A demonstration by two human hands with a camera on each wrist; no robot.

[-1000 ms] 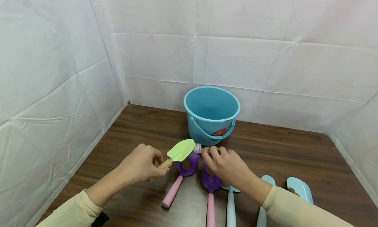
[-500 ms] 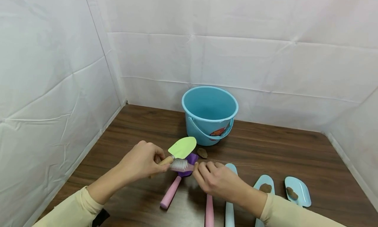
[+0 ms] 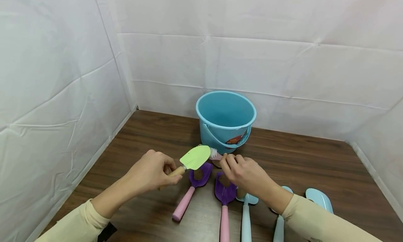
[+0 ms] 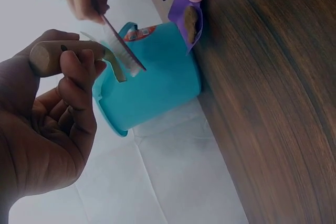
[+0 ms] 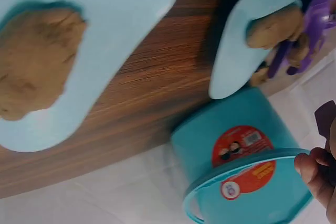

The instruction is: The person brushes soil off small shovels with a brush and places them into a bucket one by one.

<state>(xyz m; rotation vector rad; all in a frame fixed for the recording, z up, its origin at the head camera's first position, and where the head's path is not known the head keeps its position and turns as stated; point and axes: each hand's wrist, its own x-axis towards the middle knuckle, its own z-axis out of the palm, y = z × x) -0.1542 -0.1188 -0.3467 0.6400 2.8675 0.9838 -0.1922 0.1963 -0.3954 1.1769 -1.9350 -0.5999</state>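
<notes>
My left hand (image 3: 154, 168) grips the wooden handle of a small trowel (image 3: 195, 158), its pale green blade raised above the tabletop and pointing right. In my right hand (image 3: 244, 172) is a pink brush (image 3: 217, 156) with white bristles, pinched by its handle. The brush head lies at the blade's tip, partly hidden behind it. From the left wrist view, the bristles of the brush (image 4: 118, 45) face the trowel blade (image 4: 114, 65) and seem to touch it. The right wrist view catches only some fingers of the right hand (image 5: 317, 179) at its edge.
A light blue bucket (image 3: 209, 133) stands just behind the hands. Two purple scoops (image 3: 204, 172) with pink handles lie in front, with light blue scoops (image 3: 247, 217) to their right. Brown lumps (image 5: 42, 61) sit in several scoops. White sheeting (image 3: 261, 70) walls the table.
The brush went left and down along the trowel to near its handle, then back right and up to the blade's tip. The left hand and trowel stay almost still.
</notes>
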